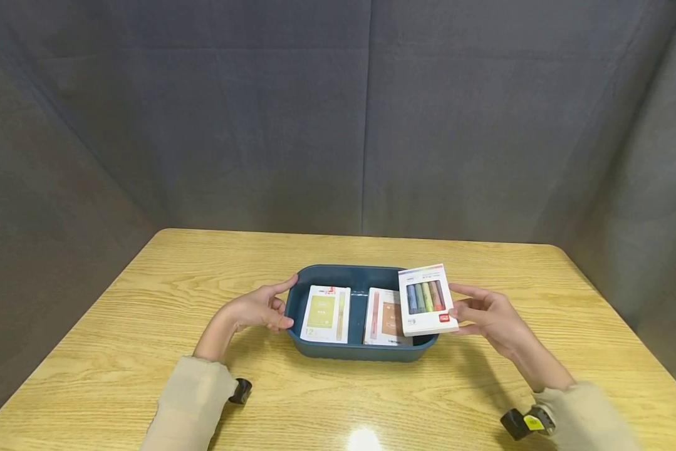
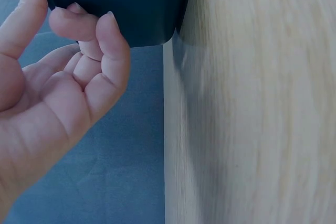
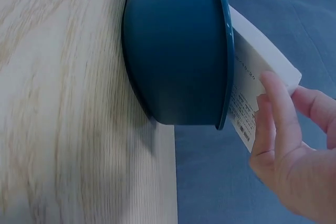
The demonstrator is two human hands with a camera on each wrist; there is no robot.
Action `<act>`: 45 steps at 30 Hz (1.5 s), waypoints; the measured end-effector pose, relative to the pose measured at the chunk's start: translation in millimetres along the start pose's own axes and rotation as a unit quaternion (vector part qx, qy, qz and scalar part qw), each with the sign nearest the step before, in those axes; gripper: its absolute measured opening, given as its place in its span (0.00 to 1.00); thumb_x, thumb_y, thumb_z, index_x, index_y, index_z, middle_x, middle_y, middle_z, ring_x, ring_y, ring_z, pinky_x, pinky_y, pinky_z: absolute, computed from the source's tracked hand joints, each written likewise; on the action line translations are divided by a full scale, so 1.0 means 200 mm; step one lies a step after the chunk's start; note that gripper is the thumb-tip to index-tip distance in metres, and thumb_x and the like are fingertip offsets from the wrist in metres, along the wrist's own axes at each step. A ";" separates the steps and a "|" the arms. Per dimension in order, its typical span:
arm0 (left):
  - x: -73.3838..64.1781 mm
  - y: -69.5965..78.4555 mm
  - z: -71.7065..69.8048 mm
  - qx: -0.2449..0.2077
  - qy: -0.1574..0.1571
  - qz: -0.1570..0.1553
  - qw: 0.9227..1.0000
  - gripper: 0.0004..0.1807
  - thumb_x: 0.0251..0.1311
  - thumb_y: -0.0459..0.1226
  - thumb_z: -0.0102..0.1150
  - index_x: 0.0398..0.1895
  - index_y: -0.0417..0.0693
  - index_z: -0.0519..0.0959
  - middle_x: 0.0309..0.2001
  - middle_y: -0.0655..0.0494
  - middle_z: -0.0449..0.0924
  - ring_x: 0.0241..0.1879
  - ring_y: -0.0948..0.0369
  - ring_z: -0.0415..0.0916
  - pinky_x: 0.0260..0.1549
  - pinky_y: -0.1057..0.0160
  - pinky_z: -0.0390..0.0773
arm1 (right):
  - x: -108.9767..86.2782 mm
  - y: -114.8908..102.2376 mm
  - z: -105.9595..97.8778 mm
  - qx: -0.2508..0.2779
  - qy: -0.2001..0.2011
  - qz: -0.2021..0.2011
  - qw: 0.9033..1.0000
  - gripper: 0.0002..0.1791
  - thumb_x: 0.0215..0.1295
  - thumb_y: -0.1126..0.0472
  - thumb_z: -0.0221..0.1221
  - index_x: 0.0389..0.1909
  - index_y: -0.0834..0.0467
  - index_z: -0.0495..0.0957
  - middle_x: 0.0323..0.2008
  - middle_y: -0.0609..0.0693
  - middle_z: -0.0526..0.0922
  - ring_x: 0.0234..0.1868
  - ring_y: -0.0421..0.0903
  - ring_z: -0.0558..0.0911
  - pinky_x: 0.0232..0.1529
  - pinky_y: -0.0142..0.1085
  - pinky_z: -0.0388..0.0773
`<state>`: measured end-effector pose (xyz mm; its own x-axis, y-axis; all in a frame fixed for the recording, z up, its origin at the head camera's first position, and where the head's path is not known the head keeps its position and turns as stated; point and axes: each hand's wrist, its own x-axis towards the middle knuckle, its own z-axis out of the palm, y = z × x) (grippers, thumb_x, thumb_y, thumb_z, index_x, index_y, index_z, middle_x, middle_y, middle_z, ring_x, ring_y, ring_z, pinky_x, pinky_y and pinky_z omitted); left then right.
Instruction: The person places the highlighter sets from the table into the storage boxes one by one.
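Observation:
A dark blue plastic bin [image 1: 366, 352] sits on the table. My left hand [image 1: 260, 308] grips its left end; in the left wrist view, the curled fingers [image 2: 113, 51] lie against the bin's outer wall [image 2: 126, 3]. My right hand [image 1: 492, 319] pinches the right edge of a white box of thick coloured sticks [image 1: 428, 322], seen through its window. This box is tilted over the bin's right end; its printed underside [image 3: 244, 93] shows in the right wrist view. Inside the bin lie a white-and-green box [image 1: 322, 313] on the left and a white-and-orange box [image 1: 379, 319], partly covered, on the right.
The wooden table [image 1: 338, 401] extends around the bin on all sides. Behind it and at both sides hangs a grey cloth [image 1: 259, 138]. Black wrist devices are worn on the left sleeve [image 1: 193, 394] and right sleeve [image 1: 580, 416].

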<state>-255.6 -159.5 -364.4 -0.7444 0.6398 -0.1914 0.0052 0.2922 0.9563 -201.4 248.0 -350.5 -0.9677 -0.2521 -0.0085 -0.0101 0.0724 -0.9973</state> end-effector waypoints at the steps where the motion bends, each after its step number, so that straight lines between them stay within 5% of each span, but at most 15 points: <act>1: 0.00 0.00 0.00 -0.001 0.000 0.000 1.000 0.52 0.50 0.28 0.62 0.69 0.43 0.35 0.19 0.53 0.64 0.16 0.61 0.61 0.25 0.62 0.70 | 0.00 0.00 0.01 -0.003 -0.001 0.001 1.000 0.33 0.57 0.74 0.54 0.61 0.78 0.51 0.35 0.56 0.74 0.33 0.45 0.79 0.33 0.40 0.77; 45: 0.00 0.00 0.00 -0.003 0.007 -0.007 1.000 0.52 0.49 0.28 0.63 0.69 0.44 0.36 0.19 0.52 0.66 0.18 0.60 0.65 0.25 0.61 0.73 | 0.07 -0.01 0.19 -0.137 0.013 -0.011 0.990 0.24 0.51 0.73 0.61 0.49 0.79 0.68 0.34 0.60 0.76 0.26 0.42 0.78 0.27 0.38 0.78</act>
<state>-255.8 -159.5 -365.3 -0.7533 0.6261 -0.2011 -0.0088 0.2963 0.9551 -205.3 207.7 -351.1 -0.9725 -0.2322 0.0183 -0.0957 0.3265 -0.9403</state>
